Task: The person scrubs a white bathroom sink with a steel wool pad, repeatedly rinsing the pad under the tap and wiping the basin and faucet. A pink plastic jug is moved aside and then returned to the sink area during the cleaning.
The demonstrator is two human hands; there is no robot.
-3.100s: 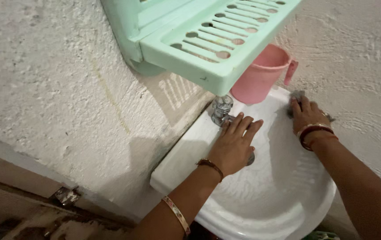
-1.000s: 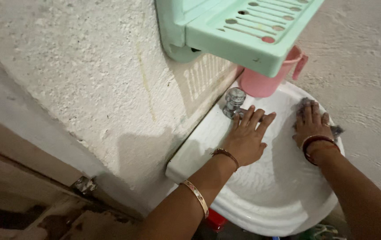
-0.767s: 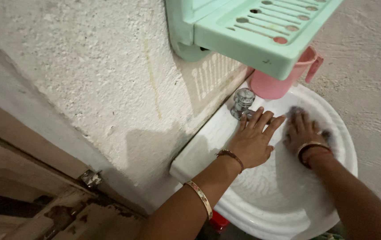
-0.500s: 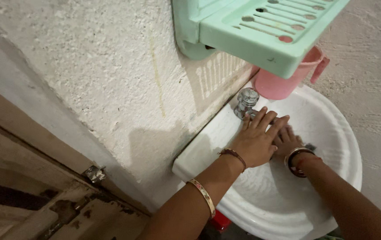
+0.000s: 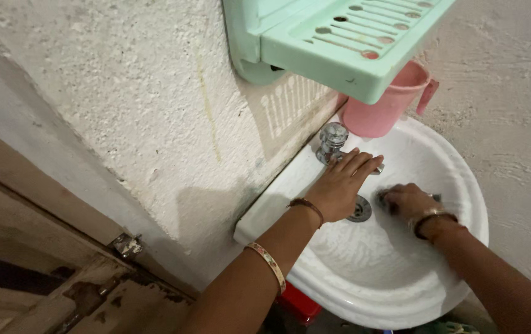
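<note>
Scrubber: a dark pad (image 5: pixel 384 199) sat under the right hand (image 5: pixel 409 201), fingers curled down on it, pressed to the bowl of the white basin (image 5: pixel 445 167) just beside the drain (image 5: pixel 360 209).
Left hand: the left hand (image 5: pixel 340 184) lay flat and open on the basin's back ledge, fingers together, fingertips over the spout of the steel tap (image 5: pixel 331 141); it gripped nothing.
Doing the scrub well: by my judgement, short firm strokes round the drain ring suited the spot, with the pad kept flat so its whole face met the porcelain, and the braced left palm steadying the body without nudging the tap knob.
Care: the pink mug (image 5: pixel 384 105) stood on the rim at the back, near enough that a wide sweep could knock it.
Overhead: a mint-green slotted shelf (image 5: pixel 340 43) hung from the rough wall above the tap.
Hidden: most of the pad lay beneath the fingers, so its shape and material could not be told.
Cut off: the shelf's top and the basin's near edge ran out of view; a red thing (image 5: pixel 296 303) below the basin was too little seen to name.
Unclear: whether water ran from the tap could not be told.
</note>
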